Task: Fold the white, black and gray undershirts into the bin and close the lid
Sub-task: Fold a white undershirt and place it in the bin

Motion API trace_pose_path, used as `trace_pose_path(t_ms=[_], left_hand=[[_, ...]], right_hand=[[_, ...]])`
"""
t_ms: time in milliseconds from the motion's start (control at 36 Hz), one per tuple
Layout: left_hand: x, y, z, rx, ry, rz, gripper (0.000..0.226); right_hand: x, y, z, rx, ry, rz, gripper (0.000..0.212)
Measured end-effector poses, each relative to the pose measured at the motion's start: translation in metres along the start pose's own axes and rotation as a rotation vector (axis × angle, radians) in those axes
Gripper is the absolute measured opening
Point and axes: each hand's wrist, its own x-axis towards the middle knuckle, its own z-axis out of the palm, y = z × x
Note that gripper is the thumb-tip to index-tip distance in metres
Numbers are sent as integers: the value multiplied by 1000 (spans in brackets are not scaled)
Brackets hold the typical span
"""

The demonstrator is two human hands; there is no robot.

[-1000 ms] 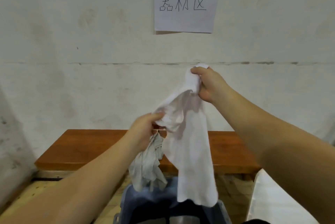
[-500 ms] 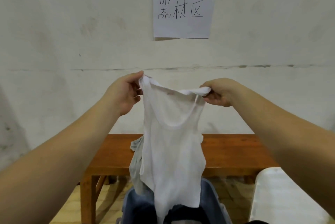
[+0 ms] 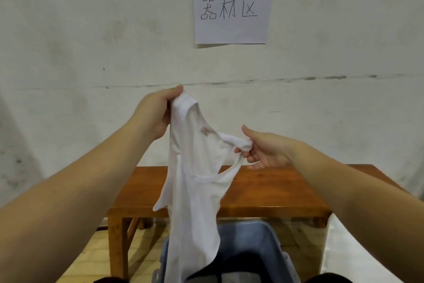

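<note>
White undershirt [image 3: 195, 191]: held up in the air, long axis hanging straight down, hem reaching into the blue bin [image 3: 263, 237] below. Left hand [image 3: 156, 113]: higher, fingers curled round one shoulder strap, bearing most of the hang. Right hand [image 3: 263, 149]: lower and to the side, thumb and fingers pinching the other strap, bunched. Straps uneven; levelling likely needed before a fold. Wooden bench [image 3: 275, 193]: behind, near. Paper sign [image 3: 230, 13]: on the wall above.

Bare forearms, no sleeves; perhaps dark trousers.
</note>
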Motion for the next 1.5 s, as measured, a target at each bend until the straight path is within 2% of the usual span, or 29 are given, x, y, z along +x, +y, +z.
trace_pose_path(t_ms=[28,83,167,222,278,333,417,556,611,722,861,972,1056,1111,1167,1250,1361,1500], left_hand=[[0,0,0,16,4,9,17],[0,0,-2,37,18,20,19],[0,0,-7,57,38,23,23],[1,-1,-11,76,48,20,24],[-1,-1,-13,82,54,15,22],[-1,-2,-16,83,65,11,20],[-1,-4,-22,72,86,5,26],[2,-10,-29,-19,98,-15,15],[3,-12,-32,-34,82,-31,14],[5,-20,-38,50,33,-47,19],[3,-24,-32,114,62,-34,11],[3,-27,-25,91,56,-34,15],[5,-30,-20,69,106,-32,19],[9,-33,-18,107,163,1,11],[10,-33,-17,175,219,65,23],[6,-30,-14,215,224,145,32],[3,-24,-9,242,186,187,34],[3,-22,0,279,127,246,23]], right_hand=[[2,3,3,-17,-16,5,63],[6,9,10,-185,-8,-24,52],[9,9,17,-621,144,-119,33],[11,5,20,-673,234,-184,28],[10,0,22,-464,223,-255,19],[9,-5,22,-65,124,-283,14],[8,-6,22,344,3,-247,24],[8,-4,20,555,25,-211,29],[5,-5,16,600,54,-290,31],[0,-11,5,707,5,-490,35],[-9,-21,-3,343,283,-665,23],[-19,-28,0,242,308,-768,20],[-19,-32,4,111,450,-777,14],[-17,-34,4,64,552,-775,9],[-14,-36,4,42,600,-787,7],[-14,-38,5,31,626,-812,19],[-17,-44,7,19,547,-808,35],[-23,-55,14,-104,544,-769,4]])
